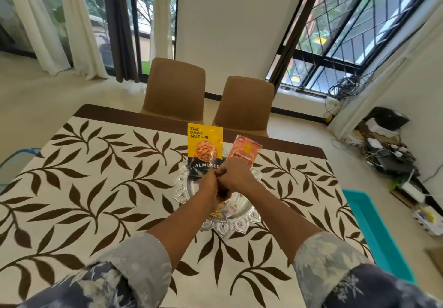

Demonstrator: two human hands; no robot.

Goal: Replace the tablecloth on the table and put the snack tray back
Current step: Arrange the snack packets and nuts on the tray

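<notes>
Clamping left hand [210, 181] and right hand [236, 176] grips together on clear packet [227, 209] above tray [225, 228], risking toppling almond pouch [205, 147] standing just beyond.

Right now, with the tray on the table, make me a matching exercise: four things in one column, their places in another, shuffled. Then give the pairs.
Things:
1. almond pouch
2. orange packet
3. silver tray
4. teal bin

Places:
A. down on the floor
B. flat on the leaf-print tablecloth
C. upright at the tray's far left
D. tilted at the tray's far right

Pairs: 1-C, 2-D, 3-B, 4-A
</notes>
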